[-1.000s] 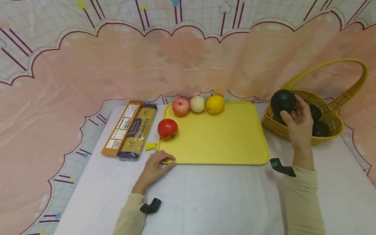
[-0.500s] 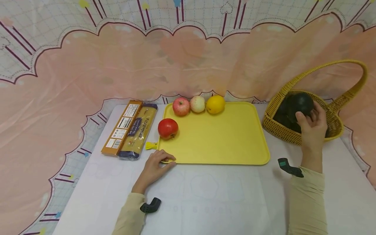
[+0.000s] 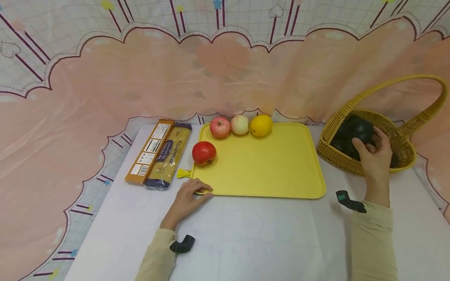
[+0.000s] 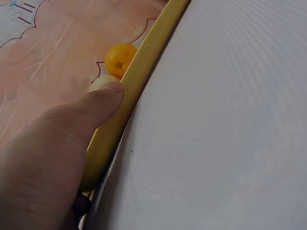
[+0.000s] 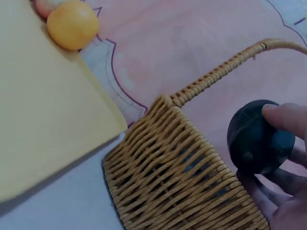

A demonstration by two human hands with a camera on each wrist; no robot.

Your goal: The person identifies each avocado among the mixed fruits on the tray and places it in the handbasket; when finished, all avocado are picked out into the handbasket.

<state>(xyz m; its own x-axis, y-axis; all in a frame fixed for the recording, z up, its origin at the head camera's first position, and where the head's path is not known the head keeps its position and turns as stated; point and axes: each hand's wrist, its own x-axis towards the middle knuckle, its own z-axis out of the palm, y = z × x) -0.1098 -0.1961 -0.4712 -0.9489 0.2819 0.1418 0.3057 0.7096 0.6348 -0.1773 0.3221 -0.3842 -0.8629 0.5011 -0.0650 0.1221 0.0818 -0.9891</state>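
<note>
My right hand holds a dark green avocado at the wicker basket's opening, thumb on its near side. Its egg shape shows in the right wrist view, where the avocado stands out above the woven rim. Other dark fruits inside the basket are mostly hidden behind the hand. At the near left corner of a yellow tray, my left hand grips the rim, thumb along the front edge. A red apple lies on the tray just beyond that hand.
A pink apple, a pale apple and a yellow lemon-like fruit line the tray's back edge. Left of the tray lie a spaghetti packet and an orange-brown box. The basket's tall handle arches over its opening.
My right hand has moved right and down with the avocado, from above the basket's left side into its opening. The left hand has stayed at the tray corner. The view has shifted slightly.
</note>
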